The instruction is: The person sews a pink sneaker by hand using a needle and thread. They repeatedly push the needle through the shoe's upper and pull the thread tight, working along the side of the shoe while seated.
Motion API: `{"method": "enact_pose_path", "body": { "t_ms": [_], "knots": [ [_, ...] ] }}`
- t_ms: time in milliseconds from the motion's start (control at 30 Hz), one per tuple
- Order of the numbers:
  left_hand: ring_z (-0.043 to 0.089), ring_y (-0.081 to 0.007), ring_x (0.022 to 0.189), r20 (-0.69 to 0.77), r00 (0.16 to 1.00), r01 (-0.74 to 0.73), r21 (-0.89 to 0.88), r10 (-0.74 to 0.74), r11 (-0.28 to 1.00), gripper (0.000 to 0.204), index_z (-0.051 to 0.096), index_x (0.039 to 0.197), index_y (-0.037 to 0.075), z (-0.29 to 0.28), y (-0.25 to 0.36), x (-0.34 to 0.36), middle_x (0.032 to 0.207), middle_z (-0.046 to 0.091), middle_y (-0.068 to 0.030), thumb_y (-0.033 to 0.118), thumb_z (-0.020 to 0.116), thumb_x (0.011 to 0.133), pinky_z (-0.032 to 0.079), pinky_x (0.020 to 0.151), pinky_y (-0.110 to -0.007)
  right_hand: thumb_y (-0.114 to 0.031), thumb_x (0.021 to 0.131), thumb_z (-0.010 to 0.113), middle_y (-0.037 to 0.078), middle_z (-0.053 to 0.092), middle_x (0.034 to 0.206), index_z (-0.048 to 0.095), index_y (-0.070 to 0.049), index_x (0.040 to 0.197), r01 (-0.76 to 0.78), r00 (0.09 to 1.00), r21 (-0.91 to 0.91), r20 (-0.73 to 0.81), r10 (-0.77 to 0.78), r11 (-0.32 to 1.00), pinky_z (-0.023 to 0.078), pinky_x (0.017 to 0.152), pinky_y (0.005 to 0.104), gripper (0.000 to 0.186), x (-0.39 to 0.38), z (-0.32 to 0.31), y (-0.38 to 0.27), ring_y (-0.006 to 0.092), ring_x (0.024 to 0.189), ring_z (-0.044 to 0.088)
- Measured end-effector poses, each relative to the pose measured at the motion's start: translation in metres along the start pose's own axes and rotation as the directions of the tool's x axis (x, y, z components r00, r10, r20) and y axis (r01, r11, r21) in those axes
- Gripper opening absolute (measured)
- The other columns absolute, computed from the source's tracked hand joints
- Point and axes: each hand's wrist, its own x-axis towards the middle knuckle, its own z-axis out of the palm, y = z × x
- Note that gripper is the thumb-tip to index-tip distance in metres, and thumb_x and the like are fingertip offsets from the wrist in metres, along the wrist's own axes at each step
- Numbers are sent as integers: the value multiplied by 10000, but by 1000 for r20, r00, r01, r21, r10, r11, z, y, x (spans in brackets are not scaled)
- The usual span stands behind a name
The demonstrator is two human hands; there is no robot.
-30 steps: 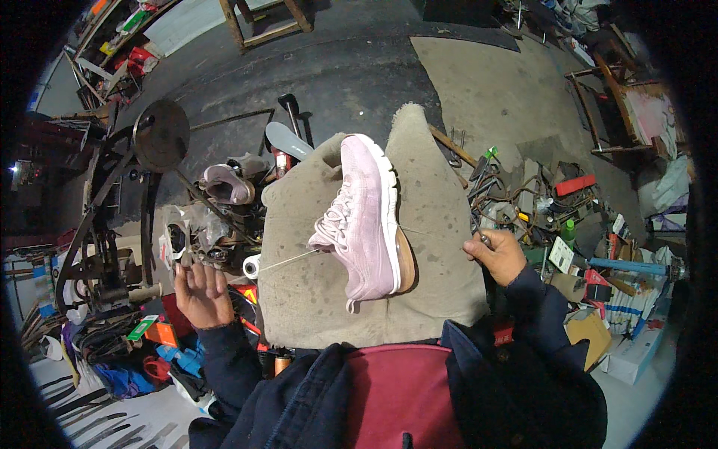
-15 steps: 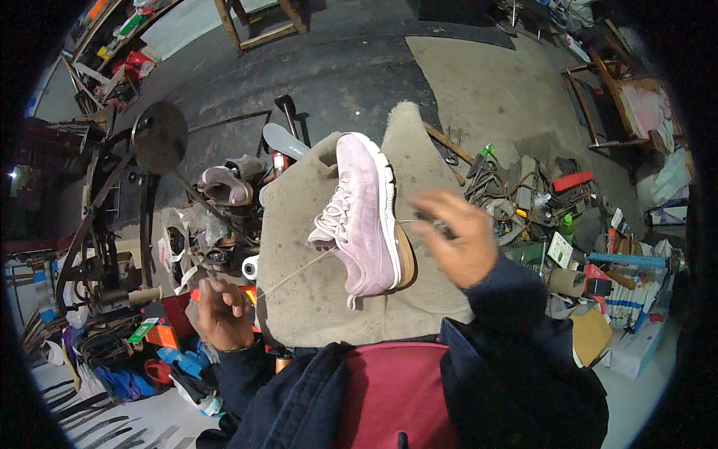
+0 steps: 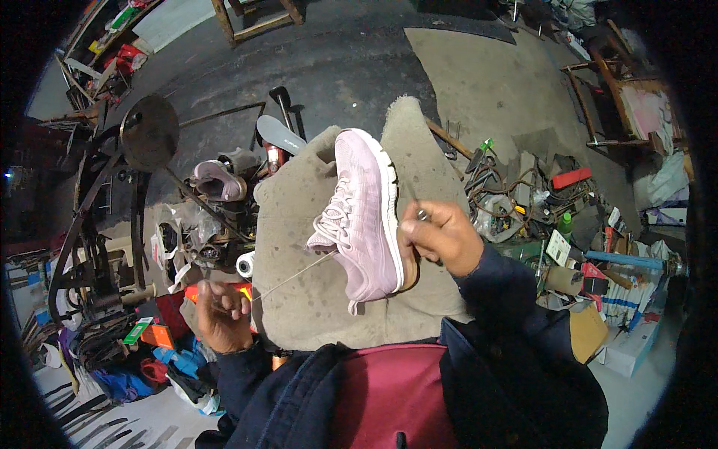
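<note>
The person wears a dark navy jacket with long sleeves, the left sleeve (image 3: pixel 243 374) and the right sleeve (image 3: pixel 516 299) both ending in plain cuffs at the wrists. The cloth looks thick and creased, with folds at the elbows. Between the open front edges of the jacket shows a maroon garment (image 3: pixel 389 393). Both hands are bare, without gloves.

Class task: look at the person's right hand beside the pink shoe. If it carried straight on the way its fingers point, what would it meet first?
The right hand points left, so it would most likely first meet the white sole edge of the pink shoe on the tan cloth; depth is unclear.
</note>
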Motion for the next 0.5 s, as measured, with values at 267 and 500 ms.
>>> {"method": "enact_pose_path", "body": {
  "t_ms": [267,500],
  "knots": [
    [389,-83,471,-96,995,-26,20,28,999,199,651,950,126,-9,4,2,721,624,45,311,625,1017,372,473,-289,-152,871,757,135,615,768,613,-47,868,236,944,-541,-68,-321,808,456,539,421,178,-12,31,22,342,633,633],
    [419,-84,481,-293,956,50,158,-2,986,237,652,874,143,-27,12,-20,690,588,51,353,666,984,360,461,-294,-35,854,736,126,594,726,589,-20,793,211,890,-662,-174,-422,719,424,481,385,160,-10,46,37,324,539,602]
  ]
}}
